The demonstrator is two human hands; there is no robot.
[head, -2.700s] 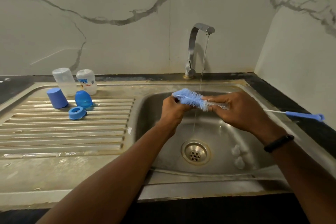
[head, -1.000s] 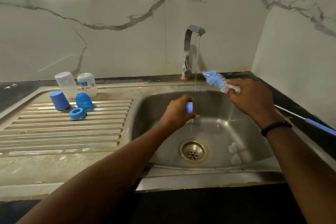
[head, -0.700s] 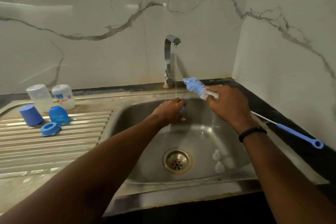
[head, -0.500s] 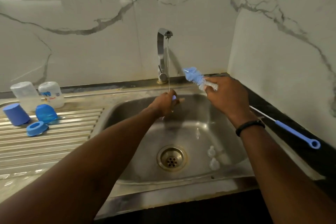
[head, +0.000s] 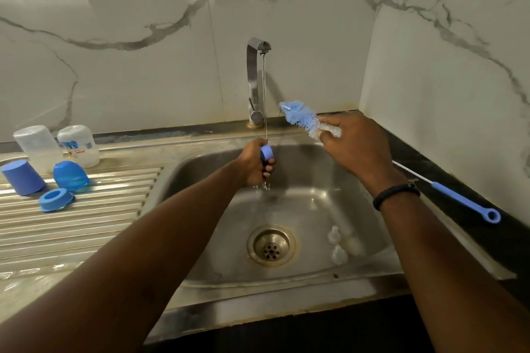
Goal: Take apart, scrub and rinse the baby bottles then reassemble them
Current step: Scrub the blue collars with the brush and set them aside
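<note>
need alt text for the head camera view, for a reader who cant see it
The left hand holds a blue ring under the running tap over a steel sink. The right hand grips a blue bottle brush; bottles stand inverted on the drainboard.

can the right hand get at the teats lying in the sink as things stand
Probably not yet: the right hand grips the bottle brush. The teats lie uncovered below it, so the path looks free once the brush is put down.
</note>
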